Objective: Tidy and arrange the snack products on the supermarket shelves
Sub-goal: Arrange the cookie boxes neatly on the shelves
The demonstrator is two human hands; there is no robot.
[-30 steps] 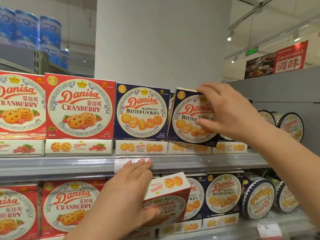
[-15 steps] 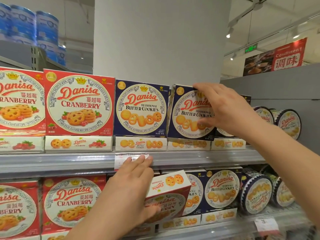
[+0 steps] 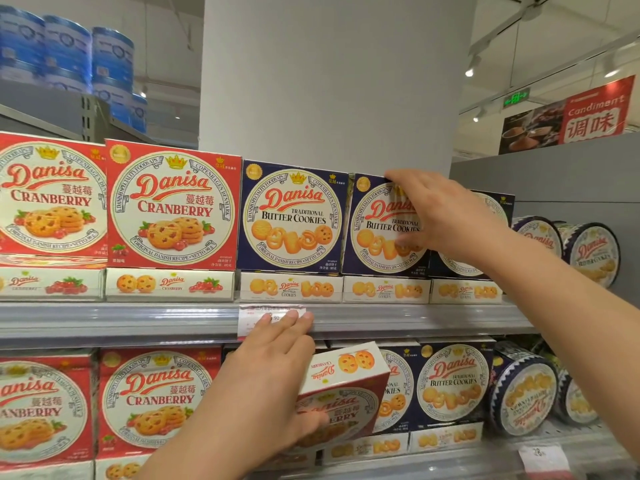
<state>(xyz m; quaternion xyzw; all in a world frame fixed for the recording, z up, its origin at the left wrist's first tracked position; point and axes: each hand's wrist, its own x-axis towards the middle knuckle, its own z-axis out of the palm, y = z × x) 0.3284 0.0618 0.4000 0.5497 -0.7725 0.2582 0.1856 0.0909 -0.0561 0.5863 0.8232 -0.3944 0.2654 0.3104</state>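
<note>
My right hand (image 3: 440, 216) grips a blue Danisa butter cookie box (image 3: 375, 233) on the upper shelf, fingers over its top edge and thumb on its face. The box stands nearly upright beside another blue butter cookie box (image 3: 292, 216). My left hand (image 3: 273, 372) holds a red Danisa cranberry box (image 3: 346, 386), tilted with its white top side showing, in front of the lower shelf. Its fingertips reach the upper shelf's rail (image 3: 138, 320) at a price tag (image 3: 273, 311).
Red cranberry boxes (image 3: 171, 206) fill the left of both shelves, blue butter cookie boxes (image 3: 453, 382) the middle. Round cookie tins (image 3: 594, 251) lie on their sides at the right. A white pillar (image 3: 332, 77) rises behind. Blue tins (image 3: 65, 60) sit high on the left.
My right hand has pushed the tilted blue box back until it stands almost straight in its row. My left hand with the cranberry box has hardly moved.
</note>
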